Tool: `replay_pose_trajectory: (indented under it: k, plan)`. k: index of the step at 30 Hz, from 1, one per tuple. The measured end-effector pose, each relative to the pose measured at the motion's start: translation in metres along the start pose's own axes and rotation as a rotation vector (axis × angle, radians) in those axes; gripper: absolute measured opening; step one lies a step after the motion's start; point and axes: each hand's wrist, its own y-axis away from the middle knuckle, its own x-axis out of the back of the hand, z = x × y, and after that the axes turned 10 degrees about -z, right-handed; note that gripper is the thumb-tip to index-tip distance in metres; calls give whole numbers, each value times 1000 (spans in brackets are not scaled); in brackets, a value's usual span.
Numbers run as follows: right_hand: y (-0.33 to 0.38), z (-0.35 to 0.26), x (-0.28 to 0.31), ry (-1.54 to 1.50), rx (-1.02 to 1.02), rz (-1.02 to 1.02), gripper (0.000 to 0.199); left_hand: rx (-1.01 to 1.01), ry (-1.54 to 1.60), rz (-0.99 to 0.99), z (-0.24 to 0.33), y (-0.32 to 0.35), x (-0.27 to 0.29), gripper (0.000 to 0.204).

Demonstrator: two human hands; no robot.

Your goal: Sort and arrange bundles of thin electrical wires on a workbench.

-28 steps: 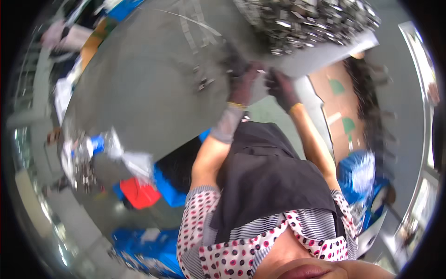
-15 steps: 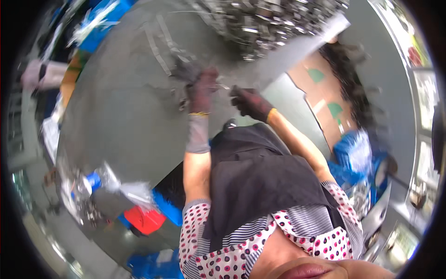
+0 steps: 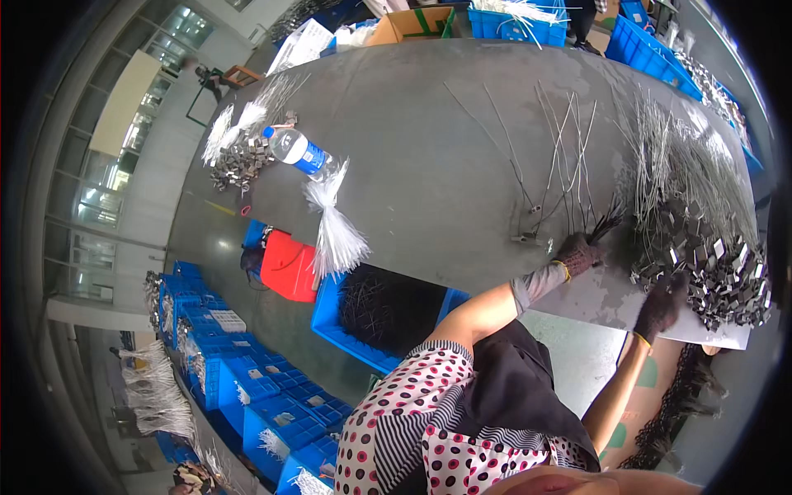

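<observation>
My left hand (image 3: 580,254), in a dark red-brown work glove, rests at the near right of the grey table (image 3: 396,165). It is closed around a bunch of thin black strips (image 3: 607,224) that fan out past the fingers. My right hand (image 3: 660,307), gloved likewise, reaches to the near edge of a heap of small dark and shiny metal pieces (image 3: 718,276). Its fingertips merge with the dark pieces, so their grip is hidden. Beyond my left hand lie several long thin wires (image 3: 565,136) with small ends toward me.
More long wires (image 3: 676,157) spread behind the heap. At the left stand a clear bottle (image 3: 299,153) and a tied white bundle (image 3: 337,235). A blue crate (image 3: 355,351) with black strands sits below the table edge, near a red object (image 3: 287,266). Stacked blue crates (image 3: 223,363) line the floor.
My view has swung left, bringing the bottle and floor crates into sight. My right hand has moved away from my left hand to the metal heap.
</observation>
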Motion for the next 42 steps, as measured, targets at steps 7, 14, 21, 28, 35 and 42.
replay_pose_trajectory:
  k: [7,14,21,28,35,42]
  plan:
    - [-60,61,2,336,-109,-359,45,6,-397,174,11,31,41,33]
    - [-22,97,45,-287,-310,-384,31,-192,-47,31,9,53,23,39]
    - [53,79,53,-1071,-294,-165,32,57,222,-245,-5,40,-9,40]
    - [169,43,136,-936,-532,-342,23,138,566,-557,34,86,-108,31]
    - [368,102,171,-867,-947,-612,25,238,882,-813,28,91,-168,23]
    - [469,113,179,-702,-947,-543,25,163,991,-627,44,85,-118,20]
